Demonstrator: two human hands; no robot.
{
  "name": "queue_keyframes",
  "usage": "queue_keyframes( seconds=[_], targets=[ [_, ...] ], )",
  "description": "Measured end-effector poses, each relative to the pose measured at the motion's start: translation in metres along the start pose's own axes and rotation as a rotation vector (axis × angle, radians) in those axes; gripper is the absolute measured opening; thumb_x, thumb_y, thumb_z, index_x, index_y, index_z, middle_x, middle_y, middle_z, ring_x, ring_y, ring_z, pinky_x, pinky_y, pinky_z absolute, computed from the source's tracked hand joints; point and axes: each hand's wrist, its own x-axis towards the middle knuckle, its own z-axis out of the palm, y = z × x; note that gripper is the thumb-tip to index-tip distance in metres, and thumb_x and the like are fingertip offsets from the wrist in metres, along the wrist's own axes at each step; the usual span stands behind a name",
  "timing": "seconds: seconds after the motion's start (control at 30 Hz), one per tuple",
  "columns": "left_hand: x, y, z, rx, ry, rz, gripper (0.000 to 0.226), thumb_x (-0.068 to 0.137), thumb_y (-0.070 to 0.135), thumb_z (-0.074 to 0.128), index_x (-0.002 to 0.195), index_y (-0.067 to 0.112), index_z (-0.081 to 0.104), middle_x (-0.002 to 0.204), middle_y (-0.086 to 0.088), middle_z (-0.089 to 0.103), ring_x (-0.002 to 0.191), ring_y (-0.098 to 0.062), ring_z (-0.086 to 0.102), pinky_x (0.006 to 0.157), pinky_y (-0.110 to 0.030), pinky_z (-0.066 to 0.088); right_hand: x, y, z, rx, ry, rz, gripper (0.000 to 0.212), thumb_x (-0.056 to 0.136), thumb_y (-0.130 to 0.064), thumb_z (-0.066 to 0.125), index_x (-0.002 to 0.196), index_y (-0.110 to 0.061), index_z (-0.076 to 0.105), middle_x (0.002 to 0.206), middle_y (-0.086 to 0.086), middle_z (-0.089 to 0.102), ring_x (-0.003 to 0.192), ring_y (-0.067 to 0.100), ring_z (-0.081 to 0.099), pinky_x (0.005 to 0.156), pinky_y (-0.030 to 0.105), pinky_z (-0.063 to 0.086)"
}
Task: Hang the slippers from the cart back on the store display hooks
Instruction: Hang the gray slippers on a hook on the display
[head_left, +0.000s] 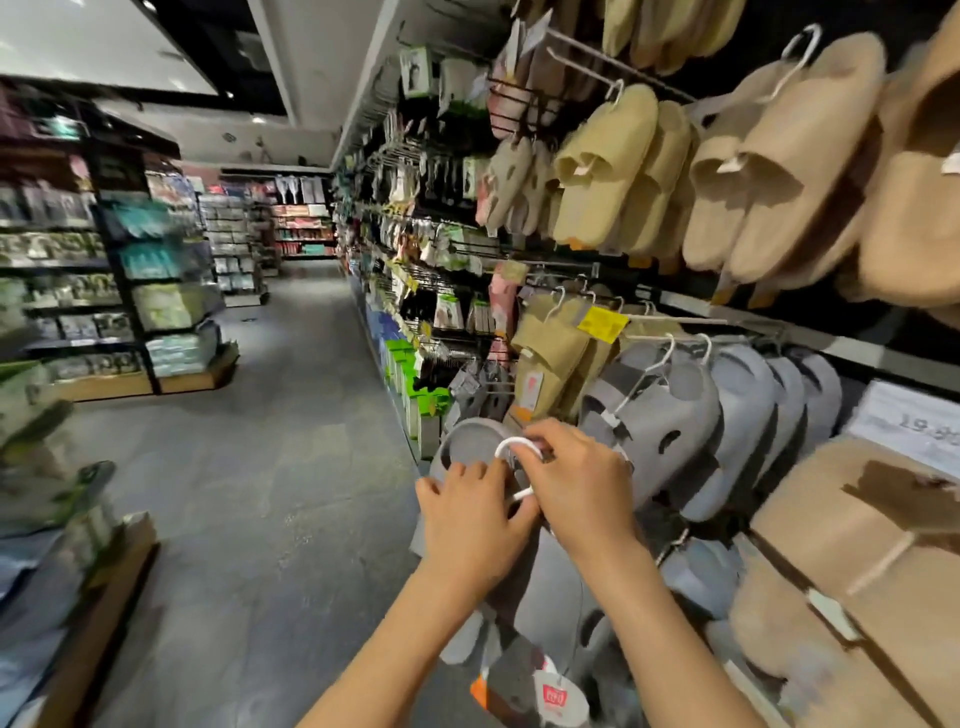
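- The grey slippers (470, 441), a matte, smooth-looking pair with a rounded end, are held in front of the display wall, low and just left of the grey pairs already hanging there; only the rounded upper part shows above the hands.
- A white plastic hanger hook (514, 447) curves up from the pair in a half ring, with a second white bit showing lower between the two hands.
- The left hand (470, 512) grips the pair from the near side, fingers curled over its edge, thumb towards the white hook.
- The right hand (579, 480) is closed around the hook's base, its fingertips pinching the white plastic; its back hides the exact contact.
- Just right of the hands, a row of hanging grey slippers (670, 436) with oval cut-outs sits on a display hook (675, 338), each on a white hanger.
- Below the forearms hang more grey pairs, one carrying a white tag with a red logo (556, 693).
- Above, beige and tan slippers (613, 166) fill the upper hooks, and a yellow price tag (602, 323) sits on a middle hook.
- Near right, tan fuzzy slippers (857, 571) crowd the view's edge.
- Far left, across the grey floor (291, 441), stand blurred shelves of goods (104, 291).
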Motion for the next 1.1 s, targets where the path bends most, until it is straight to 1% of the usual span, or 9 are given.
queue_keyframes(
  seconds=[0.1,0.3,0.47,0.53,0.63,0.77,0.9,1.0,1.1],
  targets=[
    [0.042,-0.025,0.008,0.034,0.044,0.026,0.055,0.080,0.055,0.014,0.098,0.024,0.054,0.095,0.003,0.060,0.099,-0.021,0.051,0.076,-0.037,0.025,0.031,0.000,0.037,0.039,-0.004,0.017,0.013,0.072,-0.028,0.064,0.073,-0.016,0.069,0.067,0.003,0.069,0.058,0.028,0.064,0.047,0.036,0.052],
    [0.133,-0.062,0.036,-0.012,0.033,0.135,0.044,0.086,0.056,0.024,0.098,0.025,0.053,0.094,0.004,0.061,0.100,-0.019,0.051,0.086,-0.040,0.030,0.085,0.015,0.099,0.026,0.045,0.185,0.013,0.078,-0.029,0.066,0.079,-0.016,0.070,0.075,0.006,0.071,0.069,0.029,0.066,0.060,0.037,0.052],
    [0.191,-0.099,0.064,-0.100,-0.011,0.308,0.062,0.075,0.057,0.006,0.094,0.024,0.054,0.088,0.002,0.062,0.093,-0.022,0.055,0.090,-0.045,0.031,0.111,0.019,0.162,-0.050,0.069,0.304,0.024,0.078,-0.041,0.053,0.083,-0.024,0.069,0.084,0.000,0.072,0.080,0.026,0.066,0.067,0.040,0.053],
    [0.220,-0.115,0.069,-0.142,-0.007,0.375,0.061,0.076,0.057,0.009,0.092,0.022,0.057,0.088,0.000,0.063,0.091,-0.024,0.057,0.085,-0.044,0.032,0.126,0.016,0.186,-0.098,0.111,0.331,0.026,0.078,-0.043,0.053,0.081,-0.023,0.069,0.081,0.000,0.071,0.078,0.026,0.065,0.065,0.039,0.052],
    [0.256,-0.144,0.073,-0.174,0.026,0.439,0.045,0.080,0.052,0.027,0.077,0.021,0.060,0.072,-0.001,0.064,0.073,-0.025,0.061,0.070,-0.039,0.035,0.151,0.005,0.218,-0.214,0.148,0.338,0.026,0.081,-0.040,0.059,0.080,-0.015,0.070,0.075,0.007,0.070,0.072,0.030,0.065,0.060,0.038,0.051],
    [0.300,-0.181,0.076,-0.164,-0.040,0.521,0.061,0.081,0.056,0.011,0.105,0.022,0.056,0.099,-0.004,0.062,0.099,-0.026,0.051,0.077,-0.039,0.021,0.178,-0.007,0.258,-0.213,0.169,0.433,0.020,0.082,-0.032,0.067,0.080,-0.012,0.070,0.072,0.011,0.068,0.072,0.032,0.062,0.062,0.036,0.047],
    [0.334,-0.194,0.080,-0.228,-0.143,0.533,0.046,0.086,0.052,0.022,0.111,0.025,0.050,0.102,0.000,0.058,0.103,-0.023,0.047,0.090,-0.043,0.025,0.201,-0.011,0.278,-0.215,0.168,0.469,0.016,0.083,-0.029,0.067,0.085,-0.014,0.071,0.079,0.007,0.070,0.077,0.025,0.062,0.068,0.034,0.045],
    [0.344,-0.192,0.083,-0.273,-0.117,0.618,0.031,0.093,0.048,0.031,0.103,0.025,0.049,0.087,0.000,0.062,0.089,-0.024,0.056,0.089,-0.044,0.029,0.205,-0.013,0.280,-0.268,0.206,0.441,0.016,0.084,-0.030,0.065,0.082,-0.015,0.070,0.078,0.003,0.069,0.075,0.021,0.061,0.066,0.033,0.044],
    [0.337,-0.187,0.075,-0.257,-0.129,0.702,0.028,0.094,0.044,0.031,0.100,0.025,0.050,0.085,-0.001,0.064,0.079,-0.025,0.054,0.093,-0.043,0.029,0.194,-0.022,0.274,-0.358,0.268,0.471,0.019,0.083,-0.036,0.065,0.080,-0.018,0.069,0.076,0.003,0.070,0.074,0.023,0.062,0.063,0.034,0.044]
  ],
)
